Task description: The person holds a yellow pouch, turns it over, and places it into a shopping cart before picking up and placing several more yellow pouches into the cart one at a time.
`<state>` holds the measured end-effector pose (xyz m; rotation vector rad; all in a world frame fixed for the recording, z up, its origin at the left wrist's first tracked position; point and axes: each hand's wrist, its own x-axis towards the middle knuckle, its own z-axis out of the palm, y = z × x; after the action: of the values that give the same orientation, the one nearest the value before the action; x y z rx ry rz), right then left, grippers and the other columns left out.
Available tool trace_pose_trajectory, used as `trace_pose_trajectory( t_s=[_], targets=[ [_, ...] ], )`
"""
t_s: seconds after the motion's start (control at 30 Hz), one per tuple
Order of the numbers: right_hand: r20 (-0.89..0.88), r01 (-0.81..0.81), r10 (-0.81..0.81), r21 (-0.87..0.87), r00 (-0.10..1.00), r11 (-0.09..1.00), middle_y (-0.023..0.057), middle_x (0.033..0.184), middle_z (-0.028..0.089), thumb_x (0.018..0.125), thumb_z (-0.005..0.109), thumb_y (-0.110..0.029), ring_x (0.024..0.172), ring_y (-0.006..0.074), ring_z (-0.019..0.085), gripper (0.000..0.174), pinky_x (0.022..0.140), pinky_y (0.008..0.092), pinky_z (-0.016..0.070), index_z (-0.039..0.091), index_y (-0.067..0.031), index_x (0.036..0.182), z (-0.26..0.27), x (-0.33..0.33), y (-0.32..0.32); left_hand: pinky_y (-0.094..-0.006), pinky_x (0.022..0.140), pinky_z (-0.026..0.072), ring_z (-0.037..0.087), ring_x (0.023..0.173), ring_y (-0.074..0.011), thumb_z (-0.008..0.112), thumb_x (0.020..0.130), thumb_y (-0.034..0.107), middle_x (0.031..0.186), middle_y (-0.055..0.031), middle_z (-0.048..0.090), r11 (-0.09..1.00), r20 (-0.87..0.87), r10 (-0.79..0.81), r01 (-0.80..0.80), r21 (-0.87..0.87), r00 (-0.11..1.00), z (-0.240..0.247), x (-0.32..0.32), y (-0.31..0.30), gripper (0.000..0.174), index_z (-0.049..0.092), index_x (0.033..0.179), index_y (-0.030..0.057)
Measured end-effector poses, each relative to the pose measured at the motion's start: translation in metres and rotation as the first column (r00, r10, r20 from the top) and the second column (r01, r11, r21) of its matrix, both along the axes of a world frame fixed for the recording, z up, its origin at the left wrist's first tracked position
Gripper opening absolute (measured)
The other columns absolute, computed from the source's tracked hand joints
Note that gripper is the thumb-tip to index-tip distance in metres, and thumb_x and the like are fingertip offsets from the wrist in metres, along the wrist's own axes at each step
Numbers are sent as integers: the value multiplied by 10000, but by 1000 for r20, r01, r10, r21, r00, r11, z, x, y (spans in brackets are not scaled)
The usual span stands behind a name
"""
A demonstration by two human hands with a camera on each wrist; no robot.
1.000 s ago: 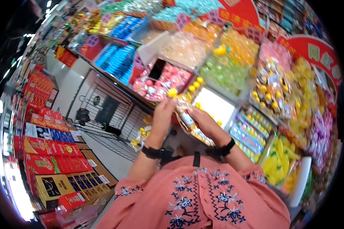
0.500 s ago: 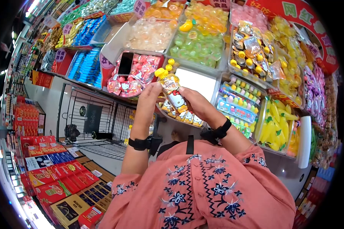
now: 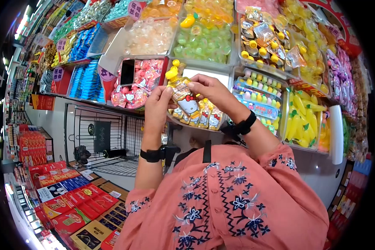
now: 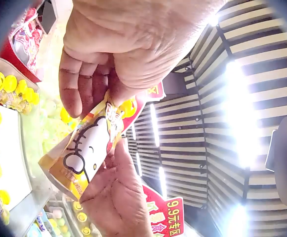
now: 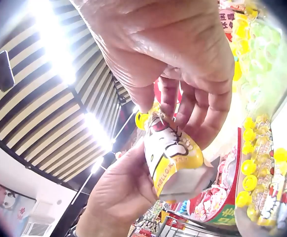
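Yellow-capped and printed with a cartoon cat, the drink pouch (image 3: 184, 99) stands upright in the air between both hands. It is just above the front edge of the display shelf (image 3: 91, 104), over the row of like pouches (image 3: 202, 117) in their white bin (image 3: 208, 77). We judge that its print is turned toward the face so the front can be looked over. The left hand (image 3: 156, 106) curls fingers and thumb round the pouch's lower side. The right hand (image 3: 212, 91) pinches its top beside the cap (image 3: 171, 74), so we find both hands closed on it, neither slack. Left of the bin a phone (image 3: 127, 71) lies on red sweets (image 3: 148, 77); yellow banana-shaped packs (image 3: 301, 125) fill the shelf's right end.
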<state>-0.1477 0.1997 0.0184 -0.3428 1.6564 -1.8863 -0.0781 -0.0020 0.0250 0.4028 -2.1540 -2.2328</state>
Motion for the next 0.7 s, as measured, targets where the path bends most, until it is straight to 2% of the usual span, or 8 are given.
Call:
trace_pose_trajectory(
  t_s=[0.1, 0.3, 0.4, 0.53, 0.7],
  targets=[
    [-22, -33, 33, -24, 999, 999, -23, 933, 635, 997, 615, -319, 842, 71, 591, 255, 746, 265, 511, 651, -70, 1044, -3, -7, 1, -212, 676, 522, 624, 716, -71, 558, 1029, 251, 848, -21, 667, 999, -5, 15, -14, 38, 1000, 8, 0, 7, 238, 636, 1031, 26],
    [68, 114, -109, -80, 992, 990, -18, 910, 629, 997, 611, -334, 833, 84, 602, 250, 737, 277, 523, 637, -86, 985, -7, -5, -4, -253, 730, 533, 626, 861, -96, 592, 1007, 325, 1015, -56, 651, 990, 22, 15, -18, 142, 1000, 7, 3, 9, 329, 580, 1144, 27],
    [100, 125, -114, -115, 988, 985, -16, 903, 627, 997, 611, -341, 833, 87, 608, 247, 735, 285, 529, 626, -98, 956, -5, -6, -3, -243, 727, 537, 646, 941, -114, 577, 1017, 348, 1135, -66, 644, 972, 71, -128, 111, 208, 989, -4, 12, 11, 420, 519, 1282, 28],
    [124, 132, -115, -132, 985, 982, -16, 900, 622, 1000, 608, -335, 834, 80, 606, 237, 721, 275, 533, 620, -102, 956, 2, -6, 0, -312, 791, 589, 652, 1012, -151, 637, 977, 219, 1174, -88, 635, 967, 50, -184, 171, 190, 982, -3, 21, 23, 439, 474, 1322, 2],
    [139, 106, -85, -151, 987, 983, -20, 918, 612, 1006, 601, -327, 840, 70, 597, 227, 710, 253, 540, 613, -105, 960, 2, -6, 2, -326, 787, 595, 656, 1022, -155, 654, 959, 176, 1173, -89, 638, 969, 60, -173, 160, 187, 983, 2, 25, 25, 469, 458, 1350, 3]
  ],
)
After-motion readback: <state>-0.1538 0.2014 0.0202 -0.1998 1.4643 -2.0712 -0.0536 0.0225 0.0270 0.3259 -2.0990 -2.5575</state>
